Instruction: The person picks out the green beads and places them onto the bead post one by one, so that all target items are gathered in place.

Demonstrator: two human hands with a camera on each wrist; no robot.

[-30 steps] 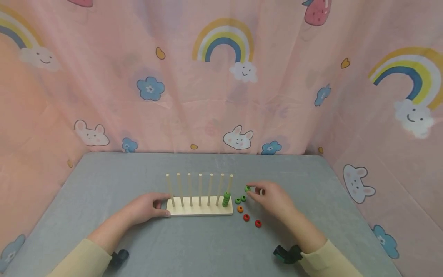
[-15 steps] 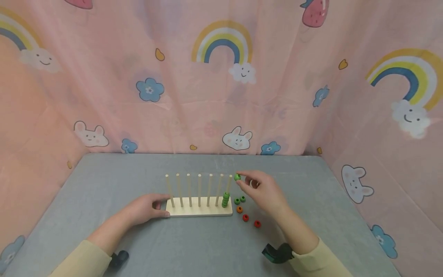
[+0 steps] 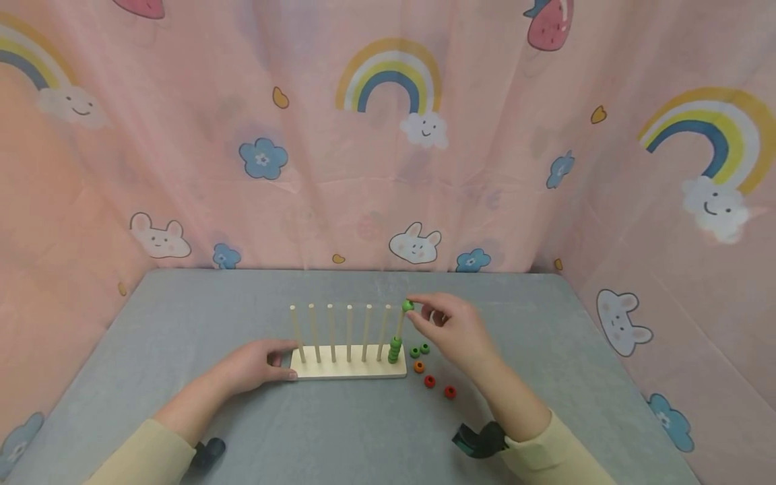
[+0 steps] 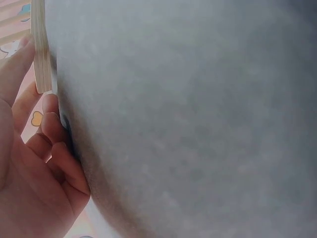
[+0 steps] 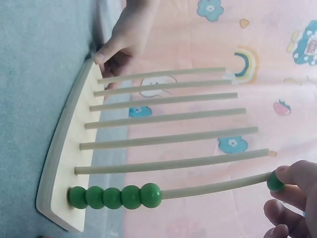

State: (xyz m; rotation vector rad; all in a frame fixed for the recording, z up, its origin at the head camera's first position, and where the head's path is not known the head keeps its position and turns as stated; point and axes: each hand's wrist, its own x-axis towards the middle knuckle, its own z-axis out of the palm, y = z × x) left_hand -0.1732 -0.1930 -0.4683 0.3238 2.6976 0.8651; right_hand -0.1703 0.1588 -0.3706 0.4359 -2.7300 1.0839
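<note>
A pale wooden board [image 3: 348, 370] with a row of upright pegs lies on the table. Its left end is gripped by my left hand [image 3: 251, 366], thumb at the front edge and fingers behind. On the rightmost peg [image 5: 218, 187] several green beads [image 5: 112, 198] are stacked at the bottom. My right hand [image 3: 455, 330] pinches another green bead [image 5: 275, 181] between thumb and finger, at the tip of that peg. The left wrist view shows only the board's end [image 4: 42, 64] between thumb and fingers.
Right of the board lie two loose green beads [image 3: 425, 348], an orange bead [image 3: 419, 366] and two red beads [image 3: 450, 392]. The grey table [image 3: 339, 431] runs back to a pink patterned curtain [image 3: 303, 202].
My right hand has lifted the green bead from beside the loose beads, up and left to the top of the rightmost peg. The left hand keeps its grip on the board.
</note>
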